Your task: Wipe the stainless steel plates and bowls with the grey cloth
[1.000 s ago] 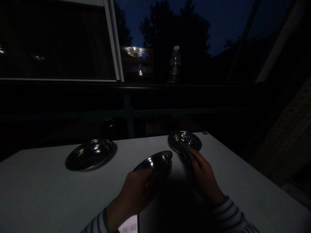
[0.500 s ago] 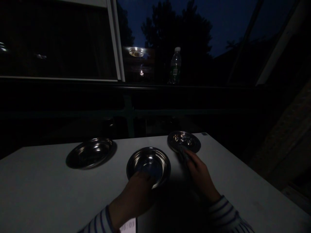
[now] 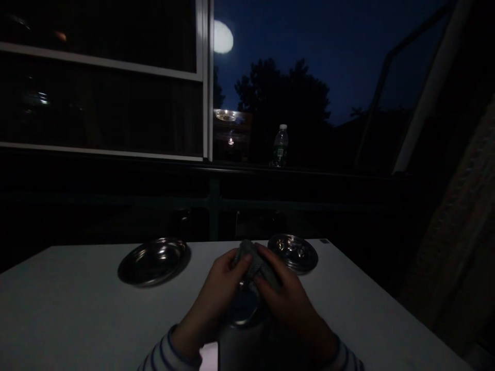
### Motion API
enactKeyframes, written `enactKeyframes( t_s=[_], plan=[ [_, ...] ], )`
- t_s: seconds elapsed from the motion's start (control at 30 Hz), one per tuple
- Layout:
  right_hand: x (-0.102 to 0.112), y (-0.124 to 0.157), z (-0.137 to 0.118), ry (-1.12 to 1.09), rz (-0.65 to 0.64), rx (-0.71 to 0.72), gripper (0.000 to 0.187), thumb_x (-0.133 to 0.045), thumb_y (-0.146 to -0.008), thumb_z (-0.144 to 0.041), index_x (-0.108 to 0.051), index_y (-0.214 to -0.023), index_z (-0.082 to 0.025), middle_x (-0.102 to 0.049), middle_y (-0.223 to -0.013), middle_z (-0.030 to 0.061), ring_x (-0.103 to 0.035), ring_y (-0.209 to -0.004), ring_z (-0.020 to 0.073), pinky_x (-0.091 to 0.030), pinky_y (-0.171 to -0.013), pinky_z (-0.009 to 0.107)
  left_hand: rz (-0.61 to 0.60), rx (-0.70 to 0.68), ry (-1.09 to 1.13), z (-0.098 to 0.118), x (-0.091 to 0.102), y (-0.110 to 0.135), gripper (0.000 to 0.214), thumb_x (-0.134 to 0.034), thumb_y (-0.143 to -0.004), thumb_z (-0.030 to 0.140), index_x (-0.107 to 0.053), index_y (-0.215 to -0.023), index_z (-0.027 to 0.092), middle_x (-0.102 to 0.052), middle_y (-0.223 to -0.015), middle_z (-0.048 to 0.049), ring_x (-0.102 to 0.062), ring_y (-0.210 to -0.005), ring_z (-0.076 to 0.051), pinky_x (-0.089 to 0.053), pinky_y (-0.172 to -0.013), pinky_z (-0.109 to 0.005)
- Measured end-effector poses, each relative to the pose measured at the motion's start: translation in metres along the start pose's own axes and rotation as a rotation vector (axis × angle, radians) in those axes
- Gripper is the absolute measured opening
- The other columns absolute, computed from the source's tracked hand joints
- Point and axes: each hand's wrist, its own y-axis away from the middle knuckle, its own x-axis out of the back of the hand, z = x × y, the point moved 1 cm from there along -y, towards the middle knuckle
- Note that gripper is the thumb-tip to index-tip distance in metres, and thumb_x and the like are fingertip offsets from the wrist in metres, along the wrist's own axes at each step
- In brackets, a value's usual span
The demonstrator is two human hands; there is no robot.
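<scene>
L hand (image 3: 217, 284): closed, pinching cloth (image 3: 247, 252), thumb on near side.
R hand (image 3: 286, 294): closed too, gripping other side of same cloth; fingers & thumb bent round it.
Cloth: grey, patterned, bunched btwn both hands, above mid bowl (image 3: 244, 323); contact w/ bowl can't tell.
Mid bowl: shiny metal, under the hands, mostly hidden; near rim shows as bright curve. Can't tell if fingers touch it.
L dish (image 3: 152, 262): shiny metal, on bench (image 3: 69, 299), well apart from L hand.
R dish (image 3: 293, 252): shiny metal, twd far edge of bench, near R hand; poss. 2 nested, can't tell.
Phone (image 3: 209, 356): lit screen, at near side by L wrist, partly cut off.
Bottle (image 3: 281, 148): upright on window ledge, beyond bench, out of the way.
Risk, mid bowl: neither hand seems to have firm hold of it, so a push or tug via cloth could slide or tip it.
Risk, cloth: loose bunch; if one hand lets go, a fold could drop in bowl or snag rim.
Risk, R dish: R fingers swinging out could knock it, poss. off far edge.
Risk, phone: L wrist/sleeve (image 3: 167, 353) is close, could drag it.
Risk, light: v. dim, rims hard to see, so a misjudged reach is likelier.
</scene>
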Motion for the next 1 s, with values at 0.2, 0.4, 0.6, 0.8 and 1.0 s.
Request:
enactKeyframes(
  t_s=[0.2, 0.4, 0.6, 0.8, 1.0],
  plan=[
    [0.032, -0.02, -0.007, -0.07, 0.109, -0.236, 0.027, -0.053, -0.081, -0.034, -0.064, -0.101, -0.02, -0.065, -0.105, 0.0061, -0.06, -0.1, 0.0204, -0.048, -0.086, 0.035, -0.054, 0.062, 0.053, 0.015, 0.01, -0.004, 0.021, -0.06, -0.073, 0.028, -0.067, -0.087, 0.013, -0.068, -0.072, -0.0029, -0.059, -0.066, -0.015, -0.043, -0.065, -0.024],
    [0.049, -0.025, 0.004, 0.054, -0.056, -0.286, 0.034, -0.053, -0.081, -0.036, -0.058, -0.111, -0.02, -0.061, -0.112, 0.0064, -0.056, -0.104, 0.0202, -0.042, -0.092, 0.037, 0.029, 0.104, 0.035, -0.003, 0.01, -0.012, 0.025, -0.06, -0.072, 0.034, -0.066, -0.081, 0.012, -0.057, -0.054, 0.0021, -0.051, -0.051, -0.011, -0.037, -0.05, -0.021],
    [0.042, -0.023, -0.021, 0.249, -0.242, -0.032, 0.034, -0.06, -0.077, -0.032, -0.058, -0.11, -0.025, -0.059, -0.115, 0.0028, -0.053, -0.106, 0.0184, -0.04, -0.092, 0.034, 0.132, 0.159, 0.294, -0.021, 0.007, -0.019, 0.024, -0.064, -0.07, 0.036, -0.063, -0.075, 0.012, -0.06, -0.059, 0.0005, -0.054, -0.052, -0.01, -0.04, -0.05, -0.02],
    [0.031, -0.025, -0.021, 0.295, -0.279, -0.016, 0.03, -0.054, -0.081, -0.025, -0.059, -0.111, -0.024, -0.062, -0.11, 0.0028, -0.056, -0.101, 0.018, -0.041, -0.088, 0.032, 0.192, 0.172, 0.333, -0.015, 0.005, -0.016, 0.023, -0.06, -0.073, 0.034, -0.062, -0.077, 0.012, -0.06, -0.054, 0.0002, -0.055, -0.048, -0.01, -0.043, -0.051, -0.021],
    [0.046, -0.032, -0.01, 0.06, -0.26, -0.185, 0.026, -0.045, -0.087, -0.027, -0.066, -0.101, -0.021, -0.067, -0.091, 0.0026, -0.061, -0.085, 0.015, -0.045, -0.073, 0.025, 0.206, 0.154, -0.057, -0.005, 0.01, -0.014, 0.029, -0.057, -0.072, 0.042, -0.06, -0.067, 0.014, -0.056, -0.046, 0.0021, -0.049, -0.042, -0.009, -0.034, -0.042, -0.019]
  ],
)
